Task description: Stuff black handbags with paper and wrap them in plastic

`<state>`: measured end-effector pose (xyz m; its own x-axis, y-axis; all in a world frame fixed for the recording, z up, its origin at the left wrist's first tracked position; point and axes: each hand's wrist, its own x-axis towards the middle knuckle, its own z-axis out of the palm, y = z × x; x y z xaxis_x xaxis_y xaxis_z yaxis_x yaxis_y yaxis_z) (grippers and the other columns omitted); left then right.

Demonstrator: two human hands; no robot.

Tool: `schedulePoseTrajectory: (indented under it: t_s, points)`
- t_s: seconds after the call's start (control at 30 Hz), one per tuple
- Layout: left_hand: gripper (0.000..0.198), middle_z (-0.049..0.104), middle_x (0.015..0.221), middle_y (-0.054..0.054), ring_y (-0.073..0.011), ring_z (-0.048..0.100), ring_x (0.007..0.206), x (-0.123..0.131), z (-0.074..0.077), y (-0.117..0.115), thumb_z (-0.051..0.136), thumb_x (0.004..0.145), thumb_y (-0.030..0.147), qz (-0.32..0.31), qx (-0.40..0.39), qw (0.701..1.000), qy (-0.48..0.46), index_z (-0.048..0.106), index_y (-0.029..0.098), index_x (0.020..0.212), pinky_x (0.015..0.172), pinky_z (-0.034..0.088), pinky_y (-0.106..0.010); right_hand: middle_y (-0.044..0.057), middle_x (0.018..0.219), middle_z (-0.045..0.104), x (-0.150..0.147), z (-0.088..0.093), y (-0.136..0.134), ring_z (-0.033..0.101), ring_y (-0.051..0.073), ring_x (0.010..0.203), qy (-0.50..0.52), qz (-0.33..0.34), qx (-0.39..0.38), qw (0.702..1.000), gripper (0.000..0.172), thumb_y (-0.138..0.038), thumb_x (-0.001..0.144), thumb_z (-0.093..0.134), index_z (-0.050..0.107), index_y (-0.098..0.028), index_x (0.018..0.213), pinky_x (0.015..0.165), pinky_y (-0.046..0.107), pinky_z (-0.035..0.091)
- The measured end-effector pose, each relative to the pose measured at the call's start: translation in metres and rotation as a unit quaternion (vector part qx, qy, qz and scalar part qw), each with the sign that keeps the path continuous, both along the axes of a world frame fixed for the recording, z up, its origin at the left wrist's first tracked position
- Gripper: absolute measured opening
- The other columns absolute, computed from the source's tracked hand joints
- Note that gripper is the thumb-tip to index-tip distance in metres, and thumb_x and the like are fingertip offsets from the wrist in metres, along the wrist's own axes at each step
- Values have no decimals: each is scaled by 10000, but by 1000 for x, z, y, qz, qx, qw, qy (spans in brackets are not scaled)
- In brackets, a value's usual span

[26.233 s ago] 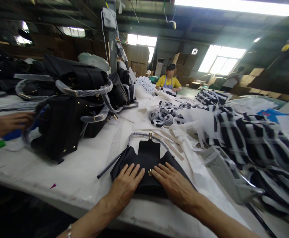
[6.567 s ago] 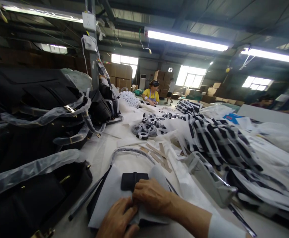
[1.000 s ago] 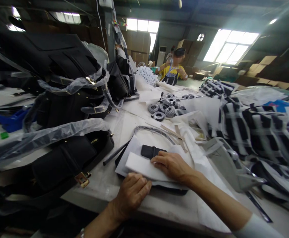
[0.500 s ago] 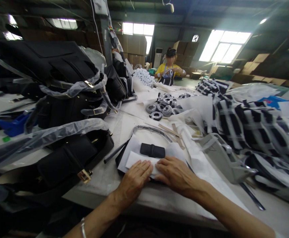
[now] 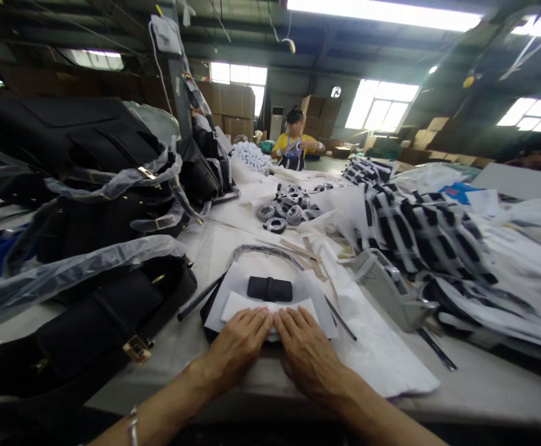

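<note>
My left hand (image 5: pixel 241 337) and my right hand (image 5: pixel 303 342) lie side by side, fingers stretched out flat on a folded white sheet (image 5: pixel 233 304). Their index fingers almost meet at the middle of it. Under the sheet is a black bag (image 5: pixel 209 313) covered with thin white paper (image 5: pixel 221 292), lying on the table. Just beyond my fingertips a black flap with a narrow loop (image 5: pixel 269 288) sits on the paper. The bag's wrapped handle (image 5: pixel 270 249) arches away from me. Whatever lies beneath my palms is hidden.
Black bags with plastic-wrapped straps (image 5: pixel 98 310) are heaped on the left. Ahead lie coiled straps (image 5: pixel 284 210). A grey tape dispenser (image 5: pixel 386 291) and striped black-and-white bundles (image 5: pixel 431 232) stand to the right. A person in yellow (image 5: pixel 297 145) works at the far end.
My right hand has turned and now lies flat beside my left, with its fingers pointing forward. The view has swung to the right, so everything appears further left.
</note>
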<state>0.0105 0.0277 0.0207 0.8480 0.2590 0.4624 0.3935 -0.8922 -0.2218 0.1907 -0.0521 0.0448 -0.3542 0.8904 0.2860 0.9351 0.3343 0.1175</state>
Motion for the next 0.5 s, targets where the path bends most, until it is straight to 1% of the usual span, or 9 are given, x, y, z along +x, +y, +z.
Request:
schedulePoseTrajectory:
  t_s: [0.03,0.1,0.2,0.23,0.3,0.37,0.4,0.43,0.5]
  points:
    - [443,651,1237,-149,-227,615,1118,1,0,0,371,893,47,7,-3,1000,-6,537,78,1303,984,450,-366,163,1248,650,0,0,0,583,318,1126,6,-7,3,1000,480,-216,851,588,568,-86,1313,1055,459,400]
    - [451,656,1221,-148,-241,620,1095,3,-2,0,357,878,27,18,23,999,-21,547,72,1285,974,450,-378,143,1215,663,-1,-3,2,589,298,1097,7,-22,18,1000,445,-167,876,563,558,-105,1317,1040,453,406]
    - [448,662,1202,-147,-255,615,1093,4,-3,3,349,864,4,4,71,997,-44,556,71,1255,966,442,-389,139,1219,661,-1,-10,4,581,294,1108,3,-27,41,999,438,-120,886,541,544,-114,1325,1041,462,396]
    - [430,666,1191,-144,-252,618,1077,3,-2,4,367,870,20,-5,62,997,-47,555,79,1252,955,446,-385,140,1227,659,-1,-13,5,578,295,1116,6,-27,43,999,445,-126,887,542,540,-116,1332,1047,464,391]
    - [374,669,1174,-134,-246,625,1036,2,2,8,436,898,105,-19,13,998,-51,550,106,1254,925,462,-376,142,1242,655,0,-16,5,574,299,1133,21,-27,39,999,458,-158,888,546,538,-117,1344,1063,467,382]
    - [343,674,1160,-119,-236,631,993,2,6,10,488,922,208,-28,-29,997,-63,553,132,1250,890,477,-361,147,1259,650,1,-15,7,569,307,1152,40,-28,13,999,475,-209,886,558,540,-119,1352,1079,473,379]
    - [331,678,1151,-111,-230,634,978,2,6,11,486,938,239,-26,-31,996,-79,560,140,1246,875,479,-353,153,1273,643,2,-12,8,569,313,1158,50,-26,-11,998,502,-250,876,581,539,-116,1357,1086,475,379]
    - [322,682,1148,-106,-223,635,972,3,4,12,460,958,250,-25,-20,994,-100,569,144,1243,864,478,-343,161,1293,632,4,-8,9,566,321,1166,61,-23,-41,997,551,-300,854,617,534,-113,1366,1093,475,379]
    - [338,685,1157,-102,-210,636,979,6,-4,13,373,997,234,-18,19,987,-160,592,146,1239,861,465,-329,160,1323,616,11,6,12,563,328,1182,94,-3,-110,989,671,-396,780,700,534,-130,1374,1098,460,391]
